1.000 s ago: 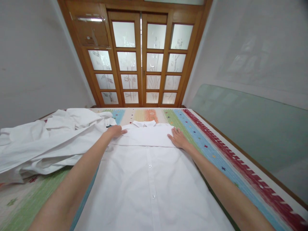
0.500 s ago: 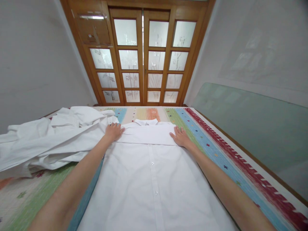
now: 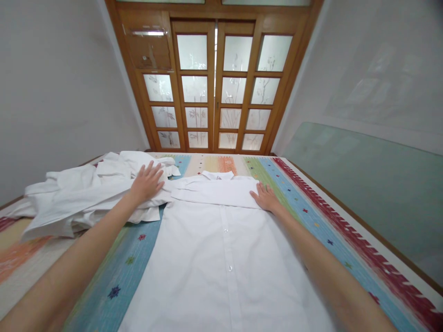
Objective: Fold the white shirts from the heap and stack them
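A white button-up shirt (image 3: 197, 258) lies spread front side up, its collar at the far end. One sleeve (image 3: 214, 191) is folded flat across its chest. My right hand (image 3: 266, 197) rests with fingers apart on the right end of that sleeve, at the shirt's shoulder edge. To the left, my left hand (image 3: 147, 182) is spread open on a heap of rumpled white clothes (image 3: 86, 193), off the shirt. Both palms face down and neither hand grips anything.
The shirt and heap lie on a striped, patterned bed cover (image 3: 134, 272). A pale green headboard-like panel (image 3: 363, 184) runs along the right. Wooden doors (image 3: 216, 87) with frosted panes stand beyond the far end, between white walls.
My left hand has moved left from the shirt's shoulder onto the white heap, which has shifted away from the shirt, baring more blue cover. My right hand stays on the sleeve.
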The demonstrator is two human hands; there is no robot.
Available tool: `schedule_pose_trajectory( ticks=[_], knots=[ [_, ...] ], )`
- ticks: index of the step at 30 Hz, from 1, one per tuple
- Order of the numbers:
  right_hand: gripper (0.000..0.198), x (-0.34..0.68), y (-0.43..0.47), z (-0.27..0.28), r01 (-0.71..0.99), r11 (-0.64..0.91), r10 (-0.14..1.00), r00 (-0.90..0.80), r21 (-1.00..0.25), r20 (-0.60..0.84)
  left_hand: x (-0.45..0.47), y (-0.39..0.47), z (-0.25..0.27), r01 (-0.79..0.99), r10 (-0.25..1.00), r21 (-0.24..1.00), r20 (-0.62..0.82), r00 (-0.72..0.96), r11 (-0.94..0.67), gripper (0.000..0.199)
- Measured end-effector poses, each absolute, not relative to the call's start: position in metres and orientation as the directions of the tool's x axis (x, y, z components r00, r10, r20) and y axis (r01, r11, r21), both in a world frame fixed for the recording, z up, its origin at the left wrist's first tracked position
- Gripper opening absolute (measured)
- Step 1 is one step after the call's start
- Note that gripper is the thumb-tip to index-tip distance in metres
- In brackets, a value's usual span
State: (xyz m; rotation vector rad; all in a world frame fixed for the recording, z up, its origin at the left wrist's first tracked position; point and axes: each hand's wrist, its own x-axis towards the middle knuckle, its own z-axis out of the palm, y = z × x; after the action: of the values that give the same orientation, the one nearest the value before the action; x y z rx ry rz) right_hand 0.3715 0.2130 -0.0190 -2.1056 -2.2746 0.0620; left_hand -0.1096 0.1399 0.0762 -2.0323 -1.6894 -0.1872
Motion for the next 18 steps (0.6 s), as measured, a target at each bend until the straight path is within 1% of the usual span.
schedule_pose_trajectory(
  ticks=[3, 6, 8, 11, 13, 15, 16, 17, 18],
  knots=[
    [0.083, 0.371, 0.212, -0.019, 0.995, 0.081, 0.997, -0.080, -0.058, 0.013, -0.138, 0.121, 0.087, 0.958, 0.843, -0.253, 0.477, 0.247, -0.138, 0.049],
    [0.083, 0.371, 0.213, -0.020, 0.994, 0.084, 0.996, -0.083, -0.067, 0.019, -0.152, 0.091, 0.092, 0.984, 0.798, -0.173, 0.587, 0.139, -0.045, 0.050],
    [0.083, 0.372, 0.215, -0.022, 0.994, 0.081, 0.997, -0.080, -0.075, 0.021, -0.150, 0.067, 0.087, 0.997, 0.749, -0.058, 0.663, -0.001, 0.053, 0.045],
    [0.084, 0.373, 0.216, -0.023, 0.993, 0.079, 0.997, -0.078, -0.085, 0.022, -0.134, 0.034, 0.068, 0.965, 0.660, 0.178, 0.704, -0.263, 0.194, 0.026],
    [0.083, 0.373, 0.216, -0.022, 0.993, 0.078, 0.997, -0.076, -0.089, 0.018, -0.122, 0.021, 0.053, 0.906, 0.656, 0.347, 0.628, -0.418, 0.243, 0.019],
    [0.082, 0.372, 0.215, -0.020, 0.993, 0.077, 0.997, -0.076, -0.091, 0.012, -0.117, 0.017, 0.043, 0.766, 0.656, 0.584, 0.472, -0.589, 0.268, 0.018],
    [0.082, 0.371, 0.214, -0.019, 0.993, 0.074, 0.997, -0.074, -0.090, 0.008, -0.117, 0.019, 0.039, 0.659, 0.634, 0.698, 0.380, -0.674, 0.282, 0.022],
    [0.081, 0.371, 0.213, -0.018, 0.993, 0.071, 0.997, -0.071, -0.089, 0.005, -0.119, 0.021, 0.037, 0.551, 0.597, 0.783, 0.303, -0.743, 0.289, 0.031],
    [0.081, 0.370, 0.212, -0.017, 0.994, 0.066, 0.998, -0.066, -0.087, 0.002, -0.122, 0.024, 0.035, 0.477, 0.549, 0.828, 0.261, -0.794, 0.296, 0.041]
  ],
)
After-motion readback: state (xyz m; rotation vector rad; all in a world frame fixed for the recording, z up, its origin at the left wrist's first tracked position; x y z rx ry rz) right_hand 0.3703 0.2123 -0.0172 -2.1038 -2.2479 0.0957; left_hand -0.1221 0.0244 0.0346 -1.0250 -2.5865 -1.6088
